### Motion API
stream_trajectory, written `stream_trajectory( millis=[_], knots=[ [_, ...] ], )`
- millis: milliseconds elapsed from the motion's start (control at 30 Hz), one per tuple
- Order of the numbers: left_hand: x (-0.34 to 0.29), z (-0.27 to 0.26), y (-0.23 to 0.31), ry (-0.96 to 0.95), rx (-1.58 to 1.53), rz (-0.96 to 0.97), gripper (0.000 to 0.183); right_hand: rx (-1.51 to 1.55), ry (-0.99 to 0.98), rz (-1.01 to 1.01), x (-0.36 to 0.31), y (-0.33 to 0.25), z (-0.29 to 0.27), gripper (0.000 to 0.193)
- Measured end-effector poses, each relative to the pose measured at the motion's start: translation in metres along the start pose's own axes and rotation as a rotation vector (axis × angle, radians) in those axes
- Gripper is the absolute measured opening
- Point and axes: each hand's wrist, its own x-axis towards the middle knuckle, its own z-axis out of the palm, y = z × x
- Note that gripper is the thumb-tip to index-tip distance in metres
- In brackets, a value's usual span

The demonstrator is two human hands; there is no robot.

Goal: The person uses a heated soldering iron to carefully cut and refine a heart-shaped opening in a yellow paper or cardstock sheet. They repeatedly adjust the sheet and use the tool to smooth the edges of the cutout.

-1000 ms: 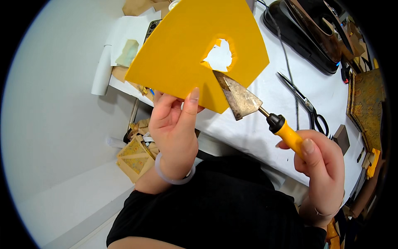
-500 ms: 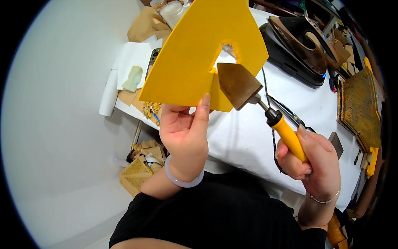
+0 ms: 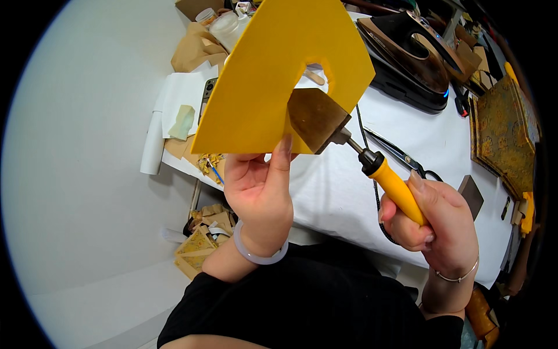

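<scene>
Well, the right hand (image 3: 439, 218) is curling round the yellow handle of a trowel-shaped metal tool (image 3: 372, 161), and the left hand (image 3: 258, 186) is pinching the lower edge of a yellow panel (image 3: 256, 96) between thumb and fingers, holding it up before the desk (image 3: 325, 189). The tool's brown blade is covering the lower part of the panel's hole; from where I'm standing, I can't tell whether it's touching. Beyond, scissors (image 3: 410, 163) are lying on the desk, and farther off a dark iron (image 3: 427, 65) is sitting on its black base (image 3: 407, 93).
</scene>
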Motion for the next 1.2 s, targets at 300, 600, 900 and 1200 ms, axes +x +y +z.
stream_trajectory(
  millis=[300, 600, 900, 1200],
  knots=[
    [-0.006, -0.002, 0.002, -0.027, 0.042, -0.012, 0.021, -0.028, 0.029, -0.042, -0.003, 0.003, -0.005, 0.054],
    [0.002, 0.014, 0.027, 0.074, -0.016, -0.286, 0.041, -0.084, 0.078, -0.081, 0.001, 0.006, -0.006, 0.055],
    [0.025, -0.022, 0.018, 0.072, -0.171, -0.601, 0.057, -0.156, 0.102, -0.115, -0.001, 0.005, -0.008, 0.055],
    [-0.032, -0.088, 0.005, 0.063, -0.081, -0.994, 0.062, -0.18, 0.164, -0.279, -0.002, 0.017, -0.036, 0.055]
  ],
)
